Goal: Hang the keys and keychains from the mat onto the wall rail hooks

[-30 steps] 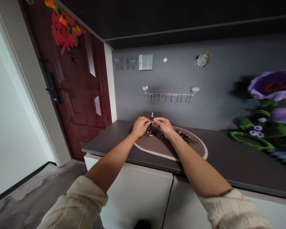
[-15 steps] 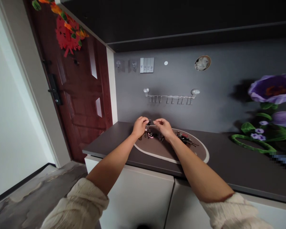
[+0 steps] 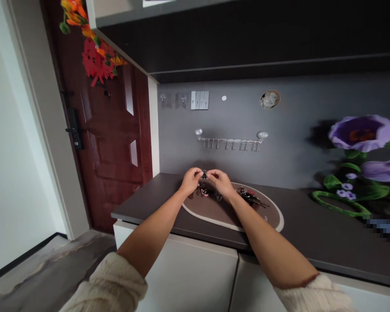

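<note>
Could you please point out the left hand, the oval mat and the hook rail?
Left hand [image 3: 191,180]: head view, on the back of the hand.
Oval mat [image 3: 214,212]: head view, on its bare brown front area.
Hook rail [image 3: 230,141]: head view, on the middle of its bar.

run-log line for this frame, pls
left hand: pinching small dark item | right hand: at same item, contact unclear | below: oval mat, dark clutter | wall: hook rail

No legible txt; marks on wall switch plate [image 3: 199,100] & mat [image 3: 225,216] too small to read
</note>
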A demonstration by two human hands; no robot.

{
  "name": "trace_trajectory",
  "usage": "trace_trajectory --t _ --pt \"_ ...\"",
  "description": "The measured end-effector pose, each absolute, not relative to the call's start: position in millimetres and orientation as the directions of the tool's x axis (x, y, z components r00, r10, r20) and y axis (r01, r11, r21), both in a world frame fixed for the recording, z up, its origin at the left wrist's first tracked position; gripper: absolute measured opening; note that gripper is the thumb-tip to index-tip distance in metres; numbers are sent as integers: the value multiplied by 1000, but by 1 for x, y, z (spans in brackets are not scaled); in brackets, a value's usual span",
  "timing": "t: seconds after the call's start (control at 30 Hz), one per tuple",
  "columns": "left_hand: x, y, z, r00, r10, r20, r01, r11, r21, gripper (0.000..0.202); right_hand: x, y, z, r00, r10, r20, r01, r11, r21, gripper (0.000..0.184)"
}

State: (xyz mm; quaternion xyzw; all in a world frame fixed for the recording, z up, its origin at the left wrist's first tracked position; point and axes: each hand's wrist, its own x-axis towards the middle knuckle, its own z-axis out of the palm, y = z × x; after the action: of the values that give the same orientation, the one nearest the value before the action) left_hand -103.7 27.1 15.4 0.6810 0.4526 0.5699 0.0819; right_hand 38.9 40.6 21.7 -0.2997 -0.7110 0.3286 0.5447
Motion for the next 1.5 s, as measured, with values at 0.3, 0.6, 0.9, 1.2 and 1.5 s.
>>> trace_trajectory --t 0.3,0.6,0.9,1.2,1.5 --pt "-101 23 18 -42 701 712 539 -584 607 12 40 37 23 -169 741 650 180 671 -719 20" --pt "-112 31 13 -204 662 722 635 -472 612 21 38 53 54 -73 769 634 164 637 -753 16" --pt "-119 37 9 -330 624 708 686 -357 634 22 5 84 92 21 910 414 -174 411 -895 8" --pt "-123 38 8 -452 571 685 639 -327 696 21 -21 120 105 175 925 338 -207 371 -905 8" --pt "-123 38 11 -442 578 686 646 -325 691 22 -28 136 99 319 881 350 -122 405 -906 9"
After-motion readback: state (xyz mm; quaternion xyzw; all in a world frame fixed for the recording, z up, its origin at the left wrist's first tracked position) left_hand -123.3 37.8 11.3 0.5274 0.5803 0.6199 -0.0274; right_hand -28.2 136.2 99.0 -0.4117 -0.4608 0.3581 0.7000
